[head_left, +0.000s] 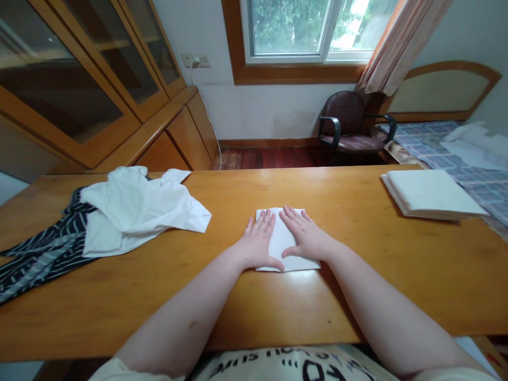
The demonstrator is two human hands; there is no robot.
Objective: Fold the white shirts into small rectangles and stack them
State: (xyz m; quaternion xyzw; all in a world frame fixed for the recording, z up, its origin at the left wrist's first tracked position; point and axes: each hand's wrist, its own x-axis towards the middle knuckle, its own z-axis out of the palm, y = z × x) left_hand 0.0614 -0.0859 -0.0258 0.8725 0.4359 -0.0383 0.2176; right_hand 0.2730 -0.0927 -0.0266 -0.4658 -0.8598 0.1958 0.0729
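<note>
A folded white cloth (282, 233) lies flat on the wooden table in front of me, its kind not clear. My left hand (260, 241) rests palm down on its left part, fingers spread. On its right part my right hand (304, 235) lies flat too, fingers apart and thumb pointing inward. The two thumbs nearly meet near the cloth's lower middle. Much of the cloth is covered by my hands.
At the left of the table (222, 312) are a crumpled white garment (135, 211) and a black-and-white striped garment (47, 243) under it. A white folded stack (432, 193) sits at the right. Beyond stand a chair (349, 121), a bed (428, 137) and a glass-fronted cabinet (159, 129).
</note>
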